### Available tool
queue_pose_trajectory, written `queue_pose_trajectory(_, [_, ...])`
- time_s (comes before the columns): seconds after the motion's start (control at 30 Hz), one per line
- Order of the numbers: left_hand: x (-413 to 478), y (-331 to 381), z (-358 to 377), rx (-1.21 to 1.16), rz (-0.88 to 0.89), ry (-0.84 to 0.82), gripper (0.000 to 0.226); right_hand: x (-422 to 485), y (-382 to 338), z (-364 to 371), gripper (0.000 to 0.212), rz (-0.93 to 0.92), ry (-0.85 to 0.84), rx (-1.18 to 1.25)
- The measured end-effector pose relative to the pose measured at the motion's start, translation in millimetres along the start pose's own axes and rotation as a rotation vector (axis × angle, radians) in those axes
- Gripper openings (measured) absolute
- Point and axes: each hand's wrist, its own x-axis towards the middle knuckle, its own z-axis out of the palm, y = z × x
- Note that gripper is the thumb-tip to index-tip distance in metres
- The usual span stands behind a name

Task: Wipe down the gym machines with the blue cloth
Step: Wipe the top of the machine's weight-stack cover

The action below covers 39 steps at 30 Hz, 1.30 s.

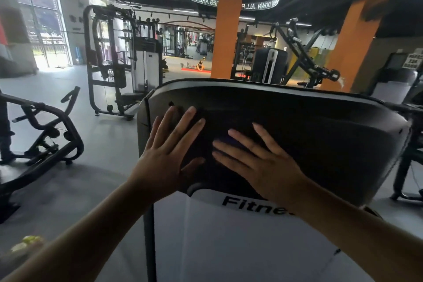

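Two hands, left hand (164, 155) and right hand (256, 160), grip wide, fingers spread flat | one dark machine cover (320, 133) beneath both | two orange pillars (226, 36) behind.

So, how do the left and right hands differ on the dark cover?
The left hand lies near the dark cover's left edge, fingers pointing up; the right hand lies nearer the middle, fingers pointing up-left. A bluish patch shows under the right hand only. Both lie flat, fingers spread.

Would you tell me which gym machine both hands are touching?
The nearest machine, with black curved top cover and white lettered panel: left hand and right hand lie flat on it; the other black-framed machines stand farther off.
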Motion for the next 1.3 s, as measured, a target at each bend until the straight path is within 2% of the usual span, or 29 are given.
queue_pose_trajectory(0.1, [7.0, 13.3, 7.6, 0.011, -0.015, -0.019, 0.09, -1.2, 7.2, -4.5, 0.098, 0.332, 0.162, 0.062])
queue_pose_trajectory(0.13, [8.4, 17.1, 10.0, 0.01, -0.034, -0.032, 0.09, -3.0, -1.1, -1.8, 0.101, 0.356, 0.149, 0.082])
queue_pose_trajectory(0.17, [9.3, 18.8, 12.0, 0.009, -0.047, -0.04, 0.09, -5.4, -12.8, 3.8, 0.103, 0.302, 0.104, 0.084])
queue_pose_trajectory(0.23, [9.1, 17.9, 13.3, 0.009, -0.042, -0.043, 0.09, -12.3, -29.7, 11.5, 0.103, 0.069, -0.024, 0.039])
queue_pose_trajectory(0.3, [8.3, 15.6, 13.9, 0.021, -0.022, -0.036, 0.09, -13.6, -16.0, 5.9, 0.101, -0.012, -0.036, 0.021])
queue_pose_trajectory(0.43, [8.6, 19.2, 14.5, 0.03, -0.052, -0.022, 0.092, -5.5, 16.0, -9.9, 0.095, 0.334, 0.158, 0.052])
queue_pose_trajectory(0.47, [8.7, 21.5, 13.3, 0.025, -0.056, -0.015, 0.092, -7.7, 13.5, -9.3, 0.097, 0.344, 0.148, 0.064])
queue_pose_trajectory(0.5, [9.0, 24.4, 11.5, 0.019, -0.052, -0.009, 0.092, -11.6, 7.6, -5.3, 0.102, 0.278, 0.101, 0.069])
queue_pose_trajectory(0.57, [9.1, 30.9, 7.6, 0.017, -0.011, 0.0, 0.089, -24.0, -4.9, 3.9, 0.109, 0.011, -0.059, 0.04])
queue_pose_trajectory(0.63, [10.4, 36.2, 6.6, 0.032, 0.043, 0.0, 0.086, -30.5, 2.1, 4.2, 0.108, -0.128, -0.096, -0.008])
queue_pose_trajectory(0.67, [12.3, 38.2, 7.4, 0.041, 0.049, -0.017, 0.086, -29.7, 12.0, 1.8, 0.103, -0.099, -0.059, -0.016])
queue_pose_trajectory(0.77, [17.0, 40.8, 12.6, 0.048, 0.009, -0.075, 0.093, -25.0, 33.0, -6.9, 0.082, 0.211, 0.156, 0.025])
queue_pose_trajectory(0.8, [17.1, 40.9, 14.2, 0.047, 0.003, -0.081, 0.095, -25.8, 31.6, -7.3, 0.08, 0.256, 0.168, 0.03])
queue_pose_trajectory(0.83, [16.9, 40.6, 15.4, 0.047, 0.005, -0.081, 0.095, -27.5, 26.3, -4.5, 0.082, 0.231, 0.138, 0.027])
queue_pose_trajectory(0.93, [16.4, 37.9, 15.8, 0.05, 0.022, -0.073, 0.095, -34.0, 14.6, 1.9, 0.094, -0.06, -0.045, -0.029])
queue_pose_trajectory(0.97, [16.5, 37.4, 16.3, 0.054, 0.023, -0.069, 0.095, -32.8, 22.4, -1.0, 0.094, -0.093, -0.034, -0.038])
queue_pose_trajectory(1.0, [16.7, 37.5, 16.7, 0.054, 0.02, -0.067, 0.095, -29.3, 32.7, -4.4, 0.089, -0.062, 0.02, -0.036])
queue_pose_trajectory(1.07, [17.1, 38.4, 17.2, 0.044, 0.01, -0.063, 0.095, -23.5, 48.4, -10.8, 0.076, 0.153, 0.202, -0.006])
queue_pose_trajectory(1.13, [17.0, 39.4, 16.4, 0.034, 0.002, -0.06, 0.095, -26.5, 44.1, -8.7, 0.081, 0.329, 0.288, 0.042])
queue_pose_trajectory(1.17, [17.2, 39.9, 15.6, 0.033, 0.0, -0.062, 0.095, -30.0, 34.1, -3.6, 0.089, 0.322, 0.25, 0.049])
queue_pose_trajectory(1.23, [17.4, 40.4, 14.4, 0.033, 0.001, -0.073, 0.095, -39.5, 8.5, 8.6, 0.104, 0.137, 0.077, 0.031])
queue_pose_trajectory(1.3, [17.3, 39.8, 14.0, 0.036, -0.001, -0.079, 0.094, -45.9, 1.9, 12.3, 0.105, -0.03, -0.036, -0.002])
